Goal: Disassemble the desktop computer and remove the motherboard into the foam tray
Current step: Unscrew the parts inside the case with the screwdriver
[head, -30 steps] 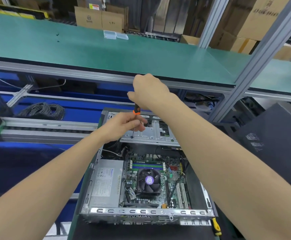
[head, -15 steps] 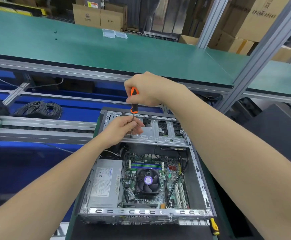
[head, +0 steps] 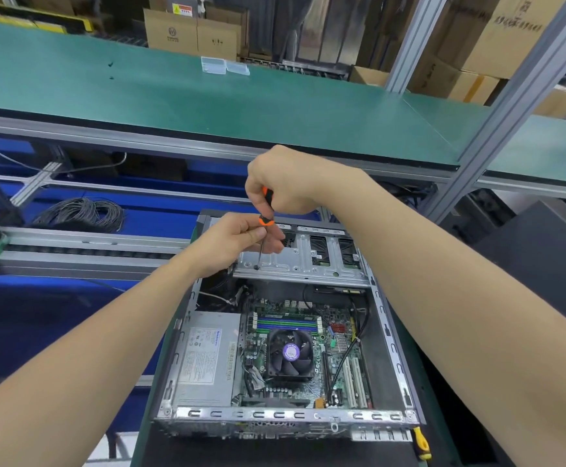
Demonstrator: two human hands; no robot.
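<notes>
An open desktop case [head: 392, 348] lies flat in front of me. Inside it are the green motherboard [head: 338, 362] with a black CPU fan [head: 290, 353] and a grey power supply [head: 207, 358]. A silver drive cage [head: 311, 261] spans the far end. My right hand [head: 288, 183] grips the orange-and-black handle of a screwdriver [head: 264, 227] from above. Its tip sits on a screw at the cage's left end. My left hand [head: 237, 239] pinches the shaft just below the handle. No foam tray is in view.
A green shelf [head: 207, 96] with two small clear boxes [head: 224, 66] runs above the bench. A coil of grey cable [head: 82, 214] lies at the left. A yellow-handled tool [head: 421, 444] rests at the case's near right corner. A dark panel [head: 544, 251] stands at right.
The screwdriver's orange handle shows more below my right hand than a second ago. My left hand's fingers closed onto the shaft. Both hands stayed over the cage's left end.
</notes>
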